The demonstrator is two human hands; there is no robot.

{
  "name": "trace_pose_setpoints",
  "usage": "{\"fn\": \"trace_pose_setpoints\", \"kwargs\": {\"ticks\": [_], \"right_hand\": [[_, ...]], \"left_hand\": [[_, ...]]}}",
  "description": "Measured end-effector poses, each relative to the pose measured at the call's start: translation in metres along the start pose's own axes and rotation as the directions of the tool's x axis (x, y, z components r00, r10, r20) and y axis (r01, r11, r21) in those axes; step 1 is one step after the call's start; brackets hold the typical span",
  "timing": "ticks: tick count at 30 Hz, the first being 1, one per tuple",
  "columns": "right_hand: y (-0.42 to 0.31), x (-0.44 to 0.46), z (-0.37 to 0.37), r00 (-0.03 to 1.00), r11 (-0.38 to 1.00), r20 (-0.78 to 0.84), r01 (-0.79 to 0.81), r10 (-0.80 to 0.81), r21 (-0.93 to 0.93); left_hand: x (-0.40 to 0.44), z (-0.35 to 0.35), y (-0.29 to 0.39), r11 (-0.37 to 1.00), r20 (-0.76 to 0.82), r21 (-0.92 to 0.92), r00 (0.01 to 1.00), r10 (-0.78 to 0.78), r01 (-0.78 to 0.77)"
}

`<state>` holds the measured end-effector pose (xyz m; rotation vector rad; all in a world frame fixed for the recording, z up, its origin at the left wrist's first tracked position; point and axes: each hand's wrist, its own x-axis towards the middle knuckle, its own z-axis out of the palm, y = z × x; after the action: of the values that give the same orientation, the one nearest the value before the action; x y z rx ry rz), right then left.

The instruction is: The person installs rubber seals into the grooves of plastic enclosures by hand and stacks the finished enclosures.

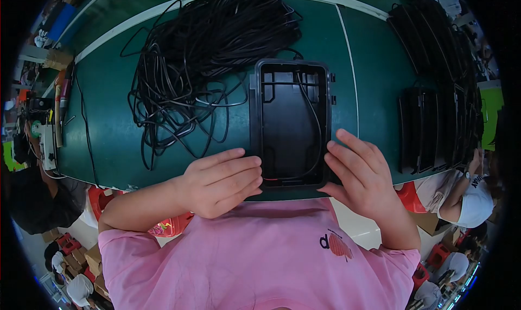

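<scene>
A black plastic box point(255, 120) lies at the table's near edge with its hollow side up. Inside it, a thin black cable point(315, 114) curves down the right side to a small reddish end point(270, 179) at the bottom left. My left hand point(223, 182) has its fingers stretched out, their tips at the box's lower left side. On the opposite side, my right hand point(361, 174) has fingers extended and slightly spread, with the tips at the right wall. A large tangle of black cable point(217, 33) lies behind and to the left of the box.
The green table point(374, 109) carries several black boxes point(429, 128) at the right. More black cases point(429, 36) sit behind them. Tools with long handles point(62, 98) and a white power strip point(48, 147) are at the left edge. Other people sit at both sides.
</scene>
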<state>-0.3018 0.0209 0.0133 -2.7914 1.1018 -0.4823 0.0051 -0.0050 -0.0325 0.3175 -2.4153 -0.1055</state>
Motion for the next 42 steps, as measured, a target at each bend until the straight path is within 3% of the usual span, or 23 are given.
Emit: {"fn": "trace_pose_setpoints", "kwargs": {"ticks": [13,22,31,33,36,42], "right_hand": [[0.001,-0.001,0.005,0.998,0.999,-0.048,-0.024,0.026,0.048],[0.006,0.0,0.006,0.997,0.996,-0.073,0.016,-0.01,0.083],[0.007,-0.003,0.009,0.996,0.995,-0.087,0.0,0.009,0.104],[0.008,-0.006,0.011,0.997,0.994,-0.083,0.001,0.009,0.113],[0.006,-0.006,0.011,0.997,0.993,-0.071,-0.012,0.02,0.121],[0.005,-0.002,0.009,0.997,0.993,-0.078,-0.018,0.027,0.114]], "left_hand": [[0.006,0.001,-0.001,0.997,-0.005,-0.027,0.997,-0.073,0.073],[0.007,-0.001,-0.008,1.0,0.014,0.015,1.0,0.001,-0.001],[0.012,0.003,-0.016,0.996,0.023,-0.087,1.0,0.003,-0.001],[0.013,0.002,-0.018,0.976,-0.032,-0.2,0.995,-0.095,0.087],[0.013,0.002,-0.021,0.996,0.027,-0.085,1.0,-0.002,0.004],[0.015,-0.002,-0.021,0.995,0.056,-0.087,0.998,-0.036,0.041]]}}
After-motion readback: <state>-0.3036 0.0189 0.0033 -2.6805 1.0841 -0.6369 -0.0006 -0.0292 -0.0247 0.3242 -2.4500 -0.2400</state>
